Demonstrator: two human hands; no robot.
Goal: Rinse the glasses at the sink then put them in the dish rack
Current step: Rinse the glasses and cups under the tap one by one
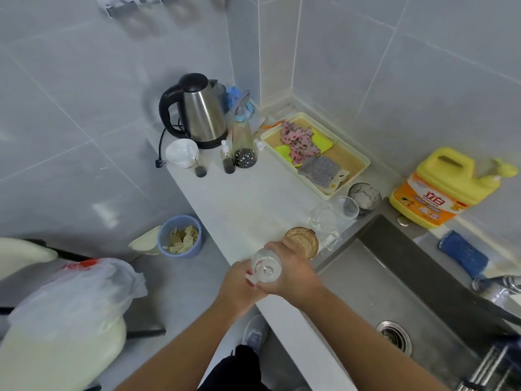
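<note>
Both hands close around one clear glass (pixel 266 268) above the counter's front edge, left of the sink (pixel 366 280). My left hand (pixel 239 289) grips it from the left and my right hand (pixel 293 275) wraps it from the right. An amber ribbed glass (pixel 303 239) stands on the counter just behind my right hand. Further back near the sink corner stand two clear glasses (pixel 322 218) (pixel 345 207), a small clear one (pixel 331 238) and a dark smoky glass (pixel 364 196). Metal bars of the dish rack (pixel 490 368) show at the lower right over the sink.
A yellow detergent jug (pixel 442 187) and a blue cloth (pixel 463 256) sit behind the sink, with the faucet (pixel 499 286) at right. A tray of cloths (pixel 315 153), kettle (pixel 197 108), bottles (pixel 244 142) and white bowl (pixel 181 152) fill the counter's far end. A blue bin (pixel 180 235) stands on the floor.
</note>
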